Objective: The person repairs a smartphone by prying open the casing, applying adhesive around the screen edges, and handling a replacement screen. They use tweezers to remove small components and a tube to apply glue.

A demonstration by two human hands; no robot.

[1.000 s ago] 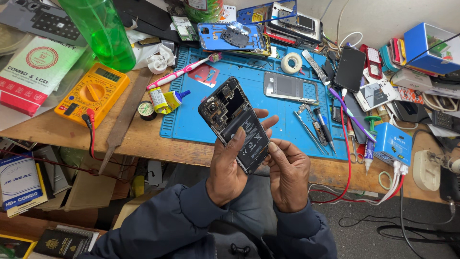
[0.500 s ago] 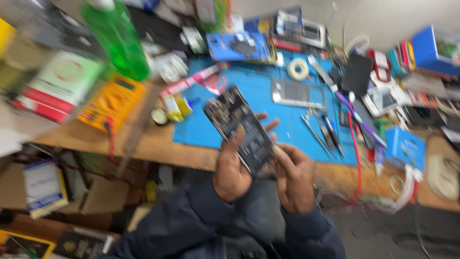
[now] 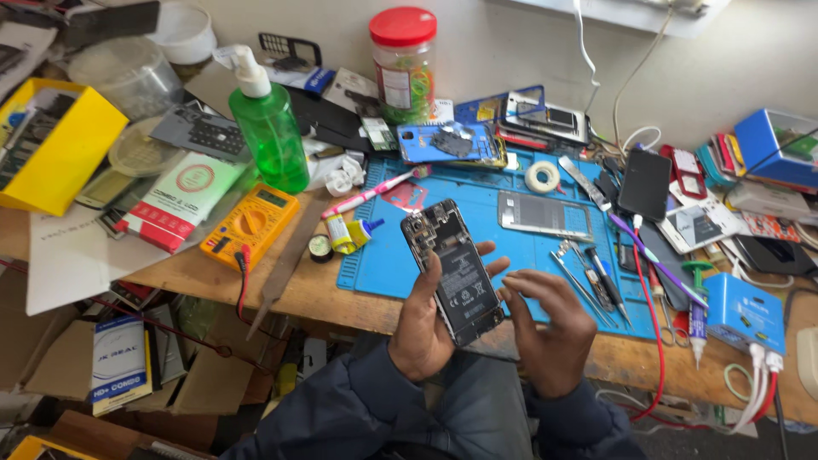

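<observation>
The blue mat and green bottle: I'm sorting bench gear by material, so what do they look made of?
Blue mat: probably soft silicone or rubber, matte, with moulded compartments. Green bottle: clear tinted plastic, glossy, light showing through, white plastic pump top.

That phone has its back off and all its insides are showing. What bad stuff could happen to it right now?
1. Only the left hand grips the opened phone, out past the edge of the blue mat, so it might slip and fall to the floor.
2. The right hand has its fingers beside the bare parts; a bump might harm them.
3. The green pump bottle stands close by; a spill could reach the bench.
</observation>
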